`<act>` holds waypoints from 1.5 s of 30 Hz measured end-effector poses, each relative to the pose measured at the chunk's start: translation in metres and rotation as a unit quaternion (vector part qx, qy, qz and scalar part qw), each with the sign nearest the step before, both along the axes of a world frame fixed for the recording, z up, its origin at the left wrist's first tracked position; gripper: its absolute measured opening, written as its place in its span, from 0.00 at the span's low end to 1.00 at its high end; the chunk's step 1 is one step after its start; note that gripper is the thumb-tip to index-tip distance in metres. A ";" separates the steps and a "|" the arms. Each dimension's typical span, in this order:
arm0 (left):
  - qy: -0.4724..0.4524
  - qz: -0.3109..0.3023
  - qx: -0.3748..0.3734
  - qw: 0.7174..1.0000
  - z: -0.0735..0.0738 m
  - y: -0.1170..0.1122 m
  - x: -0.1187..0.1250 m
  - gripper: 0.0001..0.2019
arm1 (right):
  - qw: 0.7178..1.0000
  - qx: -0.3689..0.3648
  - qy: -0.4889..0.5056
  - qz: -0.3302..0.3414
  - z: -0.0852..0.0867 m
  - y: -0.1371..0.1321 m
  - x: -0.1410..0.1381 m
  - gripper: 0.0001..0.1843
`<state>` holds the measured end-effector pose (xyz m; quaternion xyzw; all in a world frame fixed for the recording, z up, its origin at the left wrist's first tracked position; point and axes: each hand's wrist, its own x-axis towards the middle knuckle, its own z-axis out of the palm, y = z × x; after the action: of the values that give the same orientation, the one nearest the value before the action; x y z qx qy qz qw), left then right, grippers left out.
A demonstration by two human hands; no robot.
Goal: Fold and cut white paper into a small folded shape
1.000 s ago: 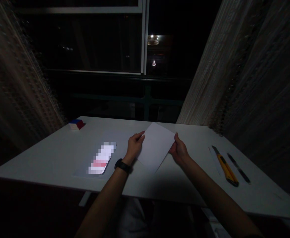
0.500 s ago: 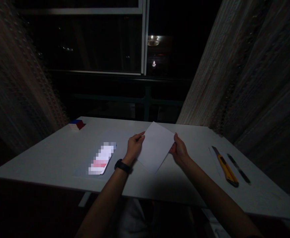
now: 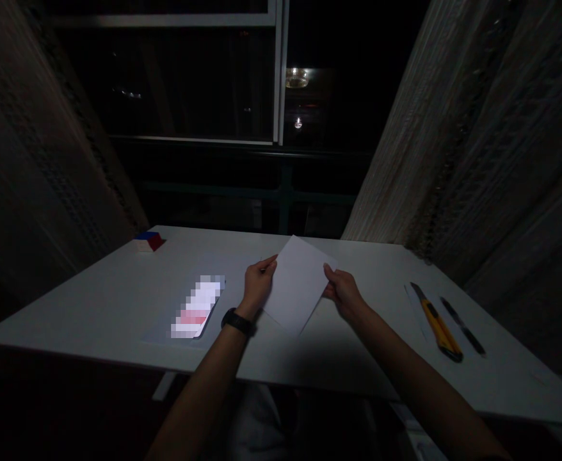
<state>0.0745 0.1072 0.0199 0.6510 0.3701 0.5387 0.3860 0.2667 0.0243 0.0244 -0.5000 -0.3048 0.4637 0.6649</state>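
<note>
A white sheet of paper (image 3: 296,285), turned so one corner points away from me, is held up over the table between both hands. My left hand (image 3: 258,283), with a dark watch on its wrist, pinches the paper's left edge, thumb on top. At the right edge my right hand (image 3: 342,288) grips it, its thumb on the upper face and fingers partly hidden beneath. To the left of my left hand lies a phone (image 3: 199,307) with a bright, pixelated screen.
On the white table (image 3: 98,301), a blue, red and white cube (image 3: 148,241) sits at the far left. A yellow utility knife (image 3: 437,323) and a dark pen (image 3: 462,325) lie at the right. Curtains (image 3: 396,128) flank the dark window behind.
My right hand has moved slightly left, and its thumb lies further in on the paper. The sheet and my left hand have shifted a little to the left.
</note>
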 end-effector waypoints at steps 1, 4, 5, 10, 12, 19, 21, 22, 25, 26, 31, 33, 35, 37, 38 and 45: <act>0.002 0.002 0.000 1.000 0.000 0.000 0.000 0.14 | 1.000 0.000 -0.001 -0.002 0.000 0.000 0.000 0.17; 0.001 0.000 -0.011 1.000 0.000 0.000 0.000 0.15 | 1.000 0.005 0.005 -0.006 -0.001 0.001 0.001 0.16; 0.000 -0.002 -0.014 1.000 0.000 0.000 0.001 0.15 | 1.000 0.005 0.007 -0.007 -0.001 0.001 0.001 0.16; 0.000 -0.006 -0.016 1.000 0.001 -0.002 0.001 0.14 | 1.000 0.013 0.007 -0.014 0.000 0.001 0.002 0.15; 0.008 -0.001 -0.009 1.000 0.001 -0.001 0.001 0.14 | 1.000 0.018 0.011 -0.018 0.000 0.001 0.002 0.15; 0.046 0.025 0.014 0.999 0.000 -0.001 0.001 0.13 | 0.999 0.028 0.006 -0.032 -0.001 0.001 0.004 0.13; 0.056 0.030 0.020 0.998 0.002 -0.003 0.001 0.13 | 0.999 0.025 0.009 -0.034 -0.001 0.001 0.005 0.14; 0.062 0.036 0.024 0.997 0.002 -0.003 0.001 0.13 | 0.999 0.023 0.010 -0.034 -0.001 0.002 0.005 0.14; 0.082 0.050 0.037 0.995 0.004 -0.005 0.000 0.13 | 0.999 0.017 0.008 -0.040 -0.001 0.002 0.006 0.16; 0.089 0.052 0.041 0.994 0.004 -0.006 0.000 0.13 | 0.999 0.018 0.007 -0.046 -0.001 0.002 0.006 0.16; 0.111 0.060 0.051 0.991 0.005 -0.006 0.000 0.13 | 0.997 0.035 -0.004 -0.073 -0.001 0.002 0.008 0.15; 0.115 0.061 0.054 0.990 0.005 -0.006 0.000 0.13 | 0.996 0.031 -0.004 -0.084 -0.001 0.002 0.008 0.15; 0.119 0.058 0.058 0.989 0.004 -0.005 0.000 0.13 | 0.995 0.025 -0.001 -0.092 -0.001 0.002 0.009 0.15; 0.121 0.055 0.061 0.989 0.002 -0.004 0.001 0.13 | 0.995 0.019 0.003 -0.093 0.000 0.002 0.009 0.14; 0.120 0.054 0.061 0.989 0.002 -0.004 0.001 0.13 | 0.995 0.016 0.005 -0.093 0.000 0.002 0.009 0.14; 0.126 0.064 0.055 0.988 0.005 -0.005 0.001 0.13 | 0.997 0.018 0.005 -0.079 -0.001 0.003 0.009 0.16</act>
<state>0.0752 0.1019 0.0246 0.7093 0.4263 0.4952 0.2644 0.2754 0.0276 0.0232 -0.5080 -0.2696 0.4064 0.7099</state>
